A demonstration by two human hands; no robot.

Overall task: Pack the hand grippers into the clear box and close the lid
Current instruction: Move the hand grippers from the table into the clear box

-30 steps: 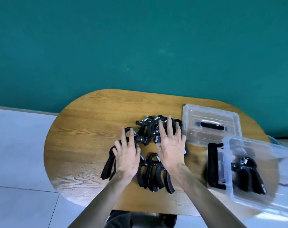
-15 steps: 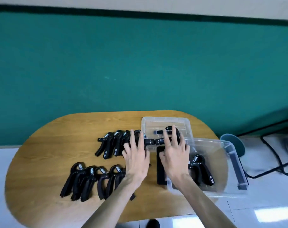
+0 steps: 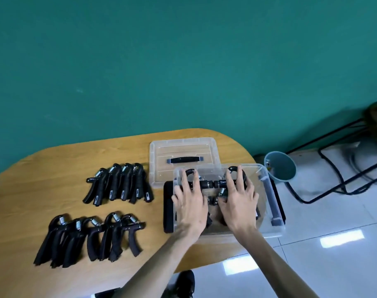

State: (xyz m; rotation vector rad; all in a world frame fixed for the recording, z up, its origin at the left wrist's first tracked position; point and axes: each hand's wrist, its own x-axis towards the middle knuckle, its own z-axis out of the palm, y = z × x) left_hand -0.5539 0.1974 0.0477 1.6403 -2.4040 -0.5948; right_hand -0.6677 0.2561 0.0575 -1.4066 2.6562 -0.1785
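Hand grippers fill your grasp on both sides: your left hand lies spread, palm down, over one black gripper and your right hand lies spread the same way over another, both of them inside the clear box at the right end of the wooden table. Your fingers are extended rather than curled, so you press on the grippers from above; whether the thumbs hook under them I cannot tell. Between your two hands the knurled adjuster knobs of the two grippers meet end to end, and just nearer to you than those knobs more black gripper parts show under your palms, too covered to count. Directly beyond your fingertips, past the box's far wall, the clear lid lies flat on the table with its dark handle up, its near edge overlapped by the box. To the left of your left hand, outside the box, a row of grippers lies on the table, and a second row lies nearer to you than the first. To the right of your right hand, off the table, a teal bin stands on the tiled floor.
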